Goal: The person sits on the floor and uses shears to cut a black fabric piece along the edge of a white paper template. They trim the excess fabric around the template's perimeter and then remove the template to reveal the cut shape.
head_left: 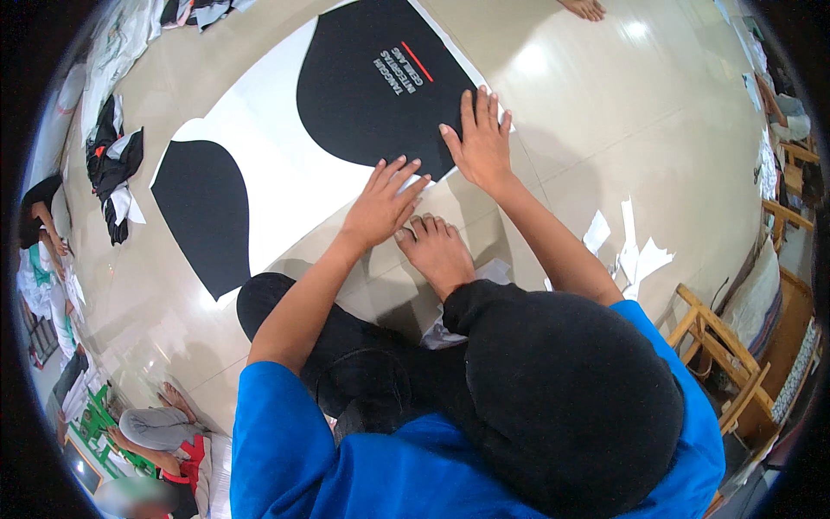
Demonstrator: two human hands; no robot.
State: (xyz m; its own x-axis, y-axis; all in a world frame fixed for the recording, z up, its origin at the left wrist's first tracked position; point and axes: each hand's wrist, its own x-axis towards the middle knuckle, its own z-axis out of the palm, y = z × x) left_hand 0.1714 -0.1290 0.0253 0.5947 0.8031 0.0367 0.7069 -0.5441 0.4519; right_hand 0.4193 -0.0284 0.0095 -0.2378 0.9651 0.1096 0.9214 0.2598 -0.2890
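A white sheet (275, 195), fabric or paper, lies flat on the floor and bears two curved black shapes like garment pieces. The larger black piece (354, 95) has grey lettering and a short red line. Farther left is the smaller black piece (206, 216). My left hand (379, 206) rests with spread fingers at the sheet's near edge, its fingertips by the lower border of the larger piece. Spread flat, my right hand (482, 149) lies on that piece's right corner. Neither hand grasps anything.
My bare foot (441, 255) is just below the sheet. White scraps (635, 255) lie to the right, near a wooden frame (722, 346). Dark cloth pieces (114, 164) lie at left. Another person (164, 432) sits at lower left; someone's foot (585, 9) shows at the top.
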